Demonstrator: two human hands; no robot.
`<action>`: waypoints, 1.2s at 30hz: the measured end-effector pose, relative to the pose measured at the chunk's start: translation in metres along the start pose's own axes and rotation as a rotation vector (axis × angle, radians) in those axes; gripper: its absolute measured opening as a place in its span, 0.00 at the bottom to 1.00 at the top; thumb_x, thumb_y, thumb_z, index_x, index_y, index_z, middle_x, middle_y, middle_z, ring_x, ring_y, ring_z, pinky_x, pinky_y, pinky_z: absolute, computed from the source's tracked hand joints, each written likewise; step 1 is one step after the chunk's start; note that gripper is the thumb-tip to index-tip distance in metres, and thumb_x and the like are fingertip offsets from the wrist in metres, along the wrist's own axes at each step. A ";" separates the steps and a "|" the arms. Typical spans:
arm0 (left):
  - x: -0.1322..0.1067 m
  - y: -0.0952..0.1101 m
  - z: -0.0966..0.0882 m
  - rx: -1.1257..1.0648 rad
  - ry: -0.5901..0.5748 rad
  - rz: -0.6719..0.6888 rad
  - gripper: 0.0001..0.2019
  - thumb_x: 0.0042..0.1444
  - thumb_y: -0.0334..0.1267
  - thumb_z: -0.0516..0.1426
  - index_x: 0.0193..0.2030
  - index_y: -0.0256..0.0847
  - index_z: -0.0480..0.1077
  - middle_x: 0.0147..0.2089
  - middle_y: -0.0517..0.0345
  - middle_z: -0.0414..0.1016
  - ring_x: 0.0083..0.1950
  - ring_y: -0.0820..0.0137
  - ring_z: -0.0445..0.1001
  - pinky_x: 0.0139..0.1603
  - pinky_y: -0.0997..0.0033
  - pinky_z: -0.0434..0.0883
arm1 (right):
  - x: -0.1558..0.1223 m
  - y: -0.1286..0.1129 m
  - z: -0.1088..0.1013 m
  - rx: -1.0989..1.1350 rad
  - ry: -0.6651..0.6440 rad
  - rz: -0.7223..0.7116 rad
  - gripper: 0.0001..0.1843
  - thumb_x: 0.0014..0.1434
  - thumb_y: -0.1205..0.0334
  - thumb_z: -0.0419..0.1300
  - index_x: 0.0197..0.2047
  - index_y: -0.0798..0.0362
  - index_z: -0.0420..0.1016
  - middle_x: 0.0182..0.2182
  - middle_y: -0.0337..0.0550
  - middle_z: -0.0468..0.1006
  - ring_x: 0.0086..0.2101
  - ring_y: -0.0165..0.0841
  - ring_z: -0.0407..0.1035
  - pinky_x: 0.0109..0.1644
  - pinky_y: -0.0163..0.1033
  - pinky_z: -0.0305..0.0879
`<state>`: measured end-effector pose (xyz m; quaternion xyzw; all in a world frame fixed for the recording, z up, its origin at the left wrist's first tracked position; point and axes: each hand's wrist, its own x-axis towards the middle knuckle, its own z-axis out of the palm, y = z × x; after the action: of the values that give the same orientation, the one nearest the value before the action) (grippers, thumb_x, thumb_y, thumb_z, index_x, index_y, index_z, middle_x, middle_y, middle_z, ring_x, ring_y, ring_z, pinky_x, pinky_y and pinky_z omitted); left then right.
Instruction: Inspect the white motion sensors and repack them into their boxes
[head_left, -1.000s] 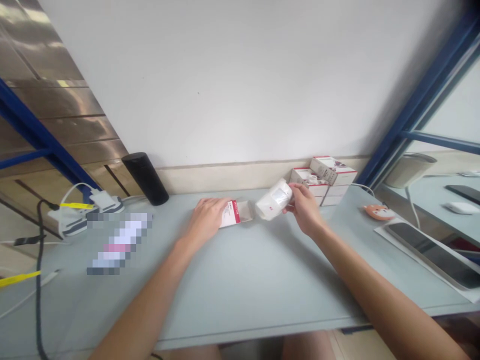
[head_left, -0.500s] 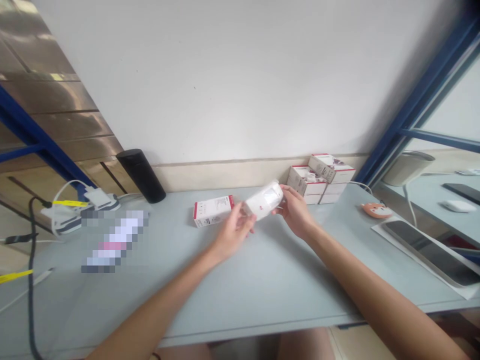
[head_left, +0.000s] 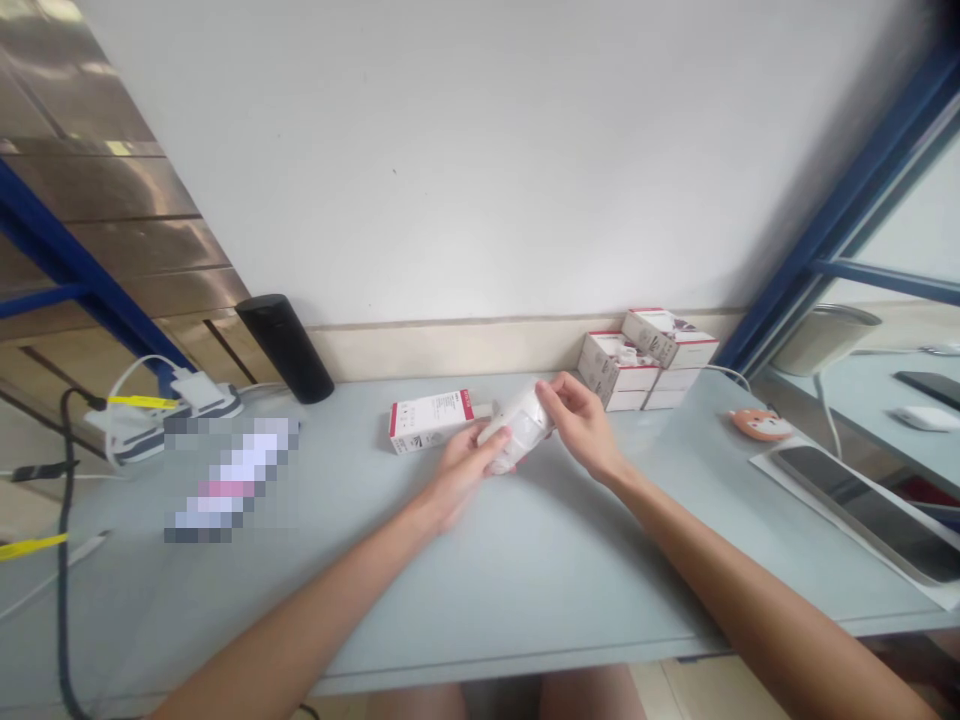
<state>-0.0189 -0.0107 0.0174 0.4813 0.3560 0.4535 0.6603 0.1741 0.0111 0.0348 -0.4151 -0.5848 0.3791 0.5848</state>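
Above the middle of the desk, a white item in clear plastic wrapping (head_left: 516, 432) is held between both hands; its exact kind does not show. My left hand (head_left: 463, 468) is closed around its lower left end, thumb on top. At the upper right end, the fingers of my right hand (head_left: 579, 420) pinch the wrapping. A white and red box (head_left: 427, 422) lies on the desk just behind my left hand, with a pale flap sticking out at its right end.
Similar boxes (head_left: 645, 362) are stacked against the wall at the right. A black cylinder (head_left: 286, 348) stands at the back left, near a power strip (head_left: 142, 435) and a blurred-out phone-shaped object (head_left: 232, 480). An orange animal-shaped item (head_left: 761, 424) and a dark keyboard-like slab (head_left: 862, 505) lie right.
The wrapped item has turned more upright and come slightly nearer. My right hand has shifted from its right side to pinch its upper end; my left hand still holds the lower end.
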 end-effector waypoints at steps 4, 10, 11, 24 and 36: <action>-0.001 0.004 -0.001 -0.051 -0.072 -0.064 0.24 0.60 0.53 0.67 0.56 0.39 0.76 0.52 0.45 0.81 0.46 0.63 0.80 0.46 0.64 0.75 | -0.004 -0.010 0.000 -0.166 -0.001 -0.023 0.25 0.65 0.40 0.62 0.27 0.50 0.67 0.23 0.36 0.69 0.26 0.30 0.63 0.31 0.35 0.60; -0.007 0.008 0.005 -0.146 -0.273 -0.165 0.24 0.67 0.53 0.61 0.60 0.38 0.75 0.55 0.39 0.81 0.51 0.56 0.83 0.57 0.53 0.75 | -0.005 -0.020 -0.007 -0.632 0.294 -0.249 0.20 0.69 0.45 0.58 0.30 0.49 0.69 0.22 0.37 0.71 0.24 0.31 0.62 0.33 0.38 0.58; -0.008 0.007 0.007 -0.163 -0.298 -0.171 0.23 0.67 0.52 0.61 0.61 0.38 0.74 0.57 0.38 0.80 0.52 0.55 0.83 0.59 0.52 0.74 | -0.005 -0.020 -0.009 -0.632 0.337 -0.269 0.20 0.69 0.45 0.58 0.30 0.48 0.69 0.22 0.36 0.70 0.24 0.31 0.61 0.32 0.38 0.58; -0.007 -0.001 0.011 -0.133 -0.256 -0.203 0.27 0.61 0.48 0.68 0.62 0.38 0.70 0.57 0.39 0.79 0.48 0.59 0.84 0.57 0.56 0.75 | -0.002 -0.015 -0.028 -0.722 0.763 -0.666 0.21 0.70 0.44 0.56 0.31 0.49 0.66 0.21 0.35 0.62 0.22 0.30 0.56 0.30 0.39 0.57; -0.015 0.001 0.008 -0.151 -0.208 -0.204 0.31 0.55 0.37 0.71 0.62 0.42 0.64 0.59 0.38 0.78 0.49 0.52 0.84 0.56 0.47 0.74 | 0.030 -0.019 -0.068 -0.515 0.952 -0.554 0.11 0.72 0.50 0.55 0.45 0.49 0.65 0.42 0.46 0.70 0.40 0.39 0.69 0.40 0.44 0.67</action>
<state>-0.0174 -0.0276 0.0213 0.4360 0.2977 0.3571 0.7705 0.2417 0.0293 0.0650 -0.4995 -0.4183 -0.1679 0.7399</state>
